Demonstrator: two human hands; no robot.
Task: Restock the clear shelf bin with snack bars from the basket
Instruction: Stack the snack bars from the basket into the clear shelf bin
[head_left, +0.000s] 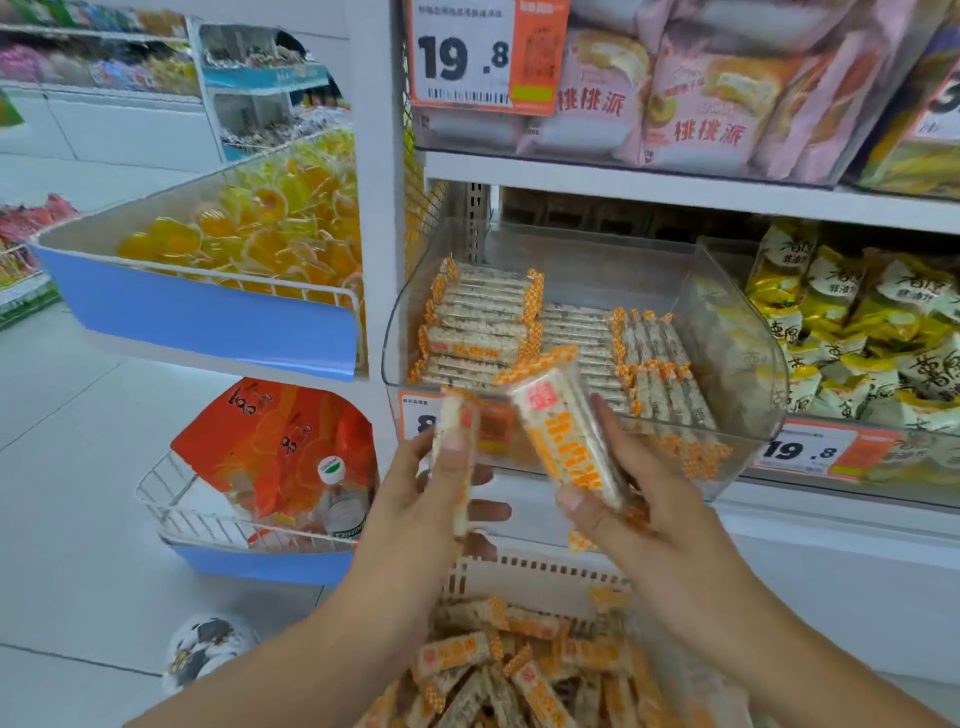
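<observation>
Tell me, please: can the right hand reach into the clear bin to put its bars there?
Probably yes. The right hand, gripping snack bars, is just in front of the clear bin, whose top is open. Nothing stands between them, and the bin's right front part has free room.

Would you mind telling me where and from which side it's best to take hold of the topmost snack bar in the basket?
Probably across its middle, from above. That snack bar lies flat, label up, atop the loose pile in the white basket, so its long edges are exposed for thumb and fingers. The crimped checkered ends look flimsy. Both hands are occupied: the left hand and right hand each hold bars.
</observation>
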